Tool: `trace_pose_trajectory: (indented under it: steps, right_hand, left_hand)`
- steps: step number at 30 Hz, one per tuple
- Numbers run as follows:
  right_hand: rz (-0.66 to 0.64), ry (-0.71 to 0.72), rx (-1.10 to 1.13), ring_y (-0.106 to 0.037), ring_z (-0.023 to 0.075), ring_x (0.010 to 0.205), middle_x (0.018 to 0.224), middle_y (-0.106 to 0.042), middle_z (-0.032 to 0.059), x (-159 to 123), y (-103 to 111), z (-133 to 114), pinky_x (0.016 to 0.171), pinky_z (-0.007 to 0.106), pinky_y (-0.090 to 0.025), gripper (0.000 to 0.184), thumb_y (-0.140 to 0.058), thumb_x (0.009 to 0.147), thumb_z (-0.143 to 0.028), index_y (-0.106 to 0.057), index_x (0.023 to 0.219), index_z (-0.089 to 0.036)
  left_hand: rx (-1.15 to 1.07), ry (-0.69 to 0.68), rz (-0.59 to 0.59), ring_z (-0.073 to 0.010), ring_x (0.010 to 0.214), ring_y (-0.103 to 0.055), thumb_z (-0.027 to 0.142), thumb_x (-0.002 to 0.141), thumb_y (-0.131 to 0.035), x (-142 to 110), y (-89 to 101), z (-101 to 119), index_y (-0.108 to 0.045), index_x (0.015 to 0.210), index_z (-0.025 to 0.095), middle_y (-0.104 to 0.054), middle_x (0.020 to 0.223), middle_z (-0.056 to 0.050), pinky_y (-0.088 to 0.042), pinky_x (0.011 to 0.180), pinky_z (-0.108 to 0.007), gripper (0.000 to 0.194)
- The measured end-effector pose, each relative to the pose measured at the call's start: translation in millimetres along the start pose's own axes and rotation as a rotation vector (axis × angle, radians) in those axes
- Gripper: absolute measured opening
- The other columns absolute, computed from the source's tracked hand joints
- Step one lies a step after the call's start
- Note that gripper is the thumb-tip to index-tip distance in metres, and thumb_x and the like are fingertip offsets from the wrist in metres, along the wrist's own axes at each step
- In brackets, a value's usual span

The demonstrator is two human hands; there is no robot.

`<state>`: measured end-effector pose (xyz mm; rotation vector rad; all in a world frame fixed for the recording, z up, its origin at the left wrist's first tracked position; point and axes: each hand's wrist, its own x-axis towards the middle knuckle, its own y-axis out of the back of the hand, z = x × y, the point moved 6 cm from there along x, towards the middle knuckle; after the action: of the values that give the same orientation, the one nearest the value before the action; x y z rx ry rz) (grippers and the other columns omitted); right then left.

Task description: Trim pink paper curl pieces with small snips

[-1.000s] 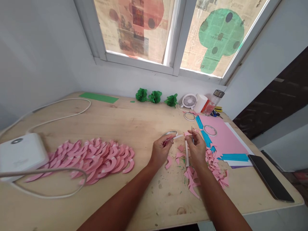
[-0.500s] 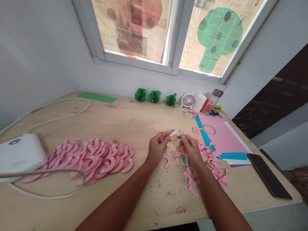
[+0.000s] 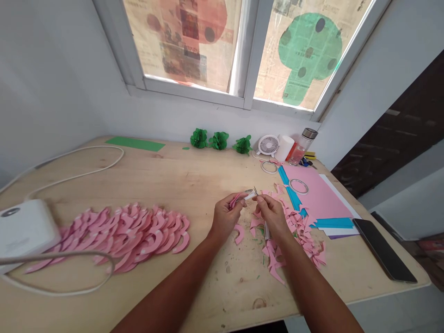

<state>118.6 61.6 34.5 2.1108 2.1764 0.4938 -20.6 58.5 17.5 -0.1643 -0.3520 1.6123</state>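
Observation:
My left hand (image 3: 227, 212) is closed on a folded pink paper piece (image 3: 236, 200). A white strip (image 3: 249, 196) and a thin greyish edge stick out past its fingertips; what the edge belongs to is unclear. Close by on the right, my right hand (image 3: 270, 212) pinches a thin, dark tool with two fine points, which look like tweezers (image 3: 255, 190). Their points are at the strip's right end. Below the hands lies a single pink arc (image 3: 239, 234). Pink paper scraps (image 3: 305, 226) lie around and beyond my right hand.
Many pink paper arcs (image 3: 149, 236) lie heaped at left beside a white box-shaped device (image 3: 27, 226) and its cable. Green paper pompoms (image 3: 218, 140), a small fan (image 3: 268, 145) and a bottle (image 3: 303, 147) line the wall. Pink sheets (image 3: 319, 192) and a phone (image 3: 383, 249) are at right.
The tool's points have moved down to the white strip and now show as two prongs. My left hand has barely moved. The whole view has shifted slightly.

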Motion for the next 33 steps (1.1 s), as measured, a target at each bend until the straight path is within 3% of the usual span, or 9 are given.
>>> trace_pose_trajectory:
  steps: [24, 33]
  right_hand:
    - [0.086, 0.043, -0.063, -0.04, 0.0099, 0.049, 0.052, -0.043, -0.004, -1.4, 6.0, -5.9, 0.046, 0.021, -0.032, 0.036, -0.048, 0.079, -0.046, -0.064, 0.081, -0.015]
    - [0.024, -0.007, -0.074, -0.042, 0.011, 0.05, 0.055, -0.046, -0.002, -0.5, 0.2, -2.0, 0.045, 0.021, -0.035, 0.035, -0.049, 0.077, -0.046, -0.064, 0.082, -0.015]
  left_hand:
    - [0.012, 0.008, -0.028, -0.001, 0.036, -0.032, 0.023, 0.069, -0.061, 0.1, -0.7, -2.4, -0.067, 0.09, 0.013, -0.052, 0.063, 0.003, -0.025, 0.033, -0.016, 0.024]
    - [-0.06, 0.001, 0.041, -0.0004, 0.034, -0.033, 0.028, 0.067, -0.064, 4.0, 6.6, -1.2, -0.066, 0.09, 0.013, -0.056, 0.064, 0.001, -0.023, 0.031, -0.015, 0.027]
